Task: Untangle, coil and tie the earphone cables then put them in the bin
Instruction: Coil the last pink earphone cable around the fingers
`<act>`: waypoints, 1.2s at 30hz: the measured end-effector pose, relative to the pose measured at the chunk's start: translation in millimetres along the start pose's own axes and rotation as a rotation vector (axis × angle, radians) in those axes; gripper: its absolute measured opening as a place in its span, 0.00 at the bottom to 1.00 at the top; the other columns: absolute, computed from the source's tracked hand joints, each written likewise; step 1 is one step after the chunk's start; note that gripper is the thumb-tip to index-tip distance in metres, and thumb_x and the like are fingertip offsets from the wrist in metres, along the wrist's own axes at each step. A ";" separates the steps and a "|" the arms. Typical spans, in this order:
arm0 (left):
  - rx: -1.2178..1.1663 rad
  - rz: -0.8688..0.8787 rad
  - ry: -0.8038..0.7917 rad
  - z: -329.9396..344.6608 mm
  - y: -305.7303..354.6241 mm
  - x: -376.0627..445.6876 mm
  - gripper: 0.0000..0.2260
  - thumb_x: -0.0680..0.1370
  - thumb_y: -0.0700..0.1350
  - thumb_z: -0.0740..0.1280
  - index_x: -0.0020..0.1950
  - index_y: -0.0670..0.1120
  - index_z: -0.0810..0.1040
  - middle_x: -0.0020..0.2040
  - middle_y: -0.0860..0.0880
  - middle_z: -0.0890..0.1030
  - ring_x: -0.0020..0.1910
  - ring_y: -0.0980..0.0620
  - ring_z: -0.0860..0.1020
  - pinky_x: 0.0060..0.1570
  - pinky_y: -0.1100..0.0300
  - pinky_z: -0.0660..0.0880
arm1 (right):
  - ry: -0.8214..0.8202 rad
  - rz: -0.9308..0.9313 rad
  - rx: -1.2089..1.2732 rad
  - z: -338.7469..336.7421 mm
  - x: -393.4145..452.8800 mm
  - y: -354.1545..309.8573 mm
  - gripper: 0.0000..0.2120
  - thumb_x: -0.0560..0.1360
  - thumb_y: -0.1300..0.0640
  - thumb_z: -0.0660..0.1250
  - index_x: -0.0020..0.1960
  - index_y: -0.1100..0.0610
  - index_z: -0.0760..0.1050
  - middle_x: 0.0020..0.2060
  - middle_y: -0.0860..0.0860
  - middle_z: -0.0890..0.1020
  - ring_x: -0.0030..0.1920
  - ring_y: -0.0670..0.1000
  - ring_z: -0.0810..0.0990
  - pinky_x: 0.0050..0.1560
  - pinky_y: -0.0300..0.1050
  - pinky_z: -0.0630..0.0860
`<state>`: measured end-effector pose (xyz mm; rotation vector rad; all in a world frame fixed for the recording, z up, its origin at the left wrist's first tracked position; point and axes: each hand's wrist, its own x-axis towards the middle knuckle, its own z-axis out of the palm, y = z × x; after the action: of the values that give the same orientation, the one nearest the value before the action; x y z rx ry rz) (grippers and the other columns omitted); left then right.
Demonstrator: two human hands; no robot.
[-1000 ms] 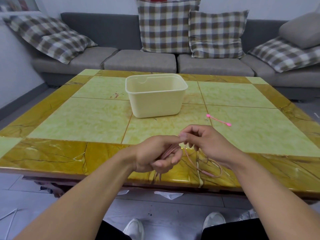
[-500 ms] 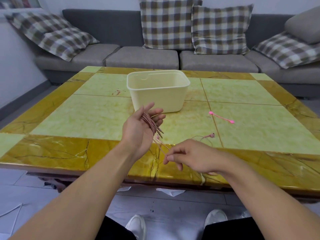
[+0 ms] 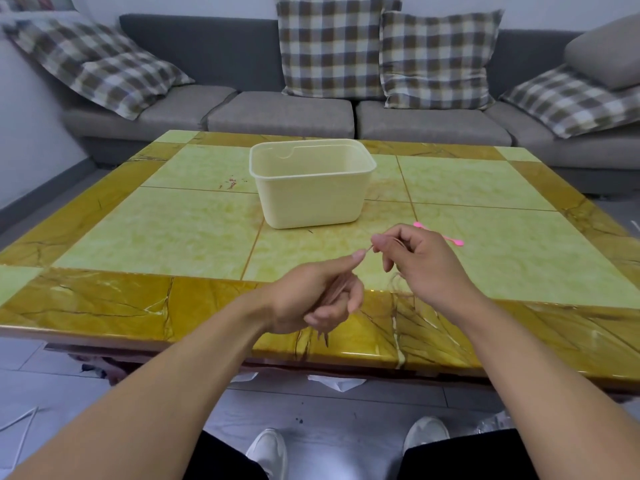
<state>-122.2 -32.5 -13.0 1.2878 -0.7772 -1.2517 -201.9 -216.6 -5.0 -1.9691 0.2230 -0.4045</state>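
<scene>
Coiling is under way over the near edge of the surface (image 3: 145,233): the left hand (image 3: 311,299) has its fingers curled round a bundle of pink earphone cable (image 3: 334,292), and the right hand (image 3: 420,263) pinches a strand of it between thumb and forefinger, drawn taut between the two hands. Loose cable seems to trail below the right hand, though it is blurred. By my reading, the coil is partly wound and not yet tied. A pink tie (image 3: 450,239) lies unused just beyond the right hand, right of centre. The cream bin (image 3: 311,199) at the middle appears to hold nothing yet.
</scene>
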 end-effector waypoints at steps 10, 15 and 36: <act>-0.666 0.441 0.424 5.3 15.9 11.2 0.23 0.82 0.47 0.59 0.71 0.33 0.67 0.51 0.41 0.85 0.50 0.45 0.84 0.54 0.56 0.79 | -0.447 0.095 -0.285 23.1 -1.1 8.4 0.13 0.84 0.46 0.61 0.49 0.40 0.85 0.28 0.46 0.81 0.27 0.42 0.72 0.40 0.39 0.64; -0.448 0.424 0.744 -6.1 8.2 21.2 0.14 0.87 0.47 0.54 0.56 0.39 0.74 0.61 0.37 0.82 0.63 0.41 0.81 0.70 0.49 0.71 | -0.554 0.128 -0.349 23.5 -6.4 7.3 0.13 0.84 0.47 0.62 0.51 0.46 0.84 0.26 0.47 0.78 0.25 0.42 0.75 0.51 0.46 0.64; -0.495 0.226 -0.110 15.9 14.6 10.6 0.24 0.85 0.54 0.52 0.51 0.39 0.82 0.24 0.50 0.70 0.21 0.54 0.66 0.28 0.61 0.69 | -0.049 0.229 0.277 11.7 1.8 -0.9 0.06 0.79 0.53 0.70 0.45 0.52 0.83 0.25 0.44 0.67 0.27 0.45 0.60 0.27 0.41 0.54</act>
<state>-131.6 -49.1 1.8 0.7159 -0.6179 -1.2378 -195.8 -207.0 -8.4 -1.6583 0.3392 -0.2240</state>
